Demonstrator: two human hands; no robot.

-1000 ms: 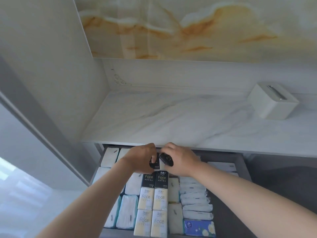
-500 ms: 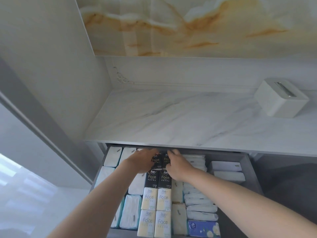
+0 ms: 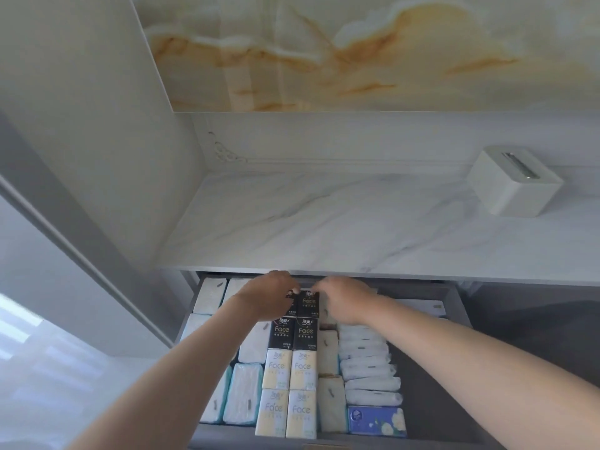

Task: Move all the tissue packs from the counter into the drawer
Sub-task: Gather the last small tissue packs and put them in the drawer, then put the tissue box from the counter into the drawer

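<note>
— Where the two black tissue packs [image 3: 307,303] sit at the back of the drawer [image 3: 453,306], what do they look like?

— Glossy, flat rectangles in black wrap with pale "Face" lettering, side by side in the middle column, just under the front edge of the desk [image 3: 324,228]. Nearer the camera the same column runs on with two more black packs [image 3: 293,332], then cream-yellow packs [image 3: 289,368], all smooth and squared.

— And the rest of the drawer?

— White, soft-looking packs [image 3: 243,397] in crinkled film on the left, a row of slim white packs [image 3: 370,368] standing on edge on the right, and one blue pack [image 3: 376,421] with a flower print at the near right. The drawer itself is dark grey and matte.

— The hands?

— The left hand [image 3: 264,295] is curled, its fingertips on the top edge of the left black pack. The right hand [image 3: 345,298] is likewise half-closed, fingers bent down onto the right one's top edge. Both grip lightly.

— The desk?

— Polished white marble with grey veins, carrying a rounded white box [image 3: 513,183] with a slot on top, far right.
</note>
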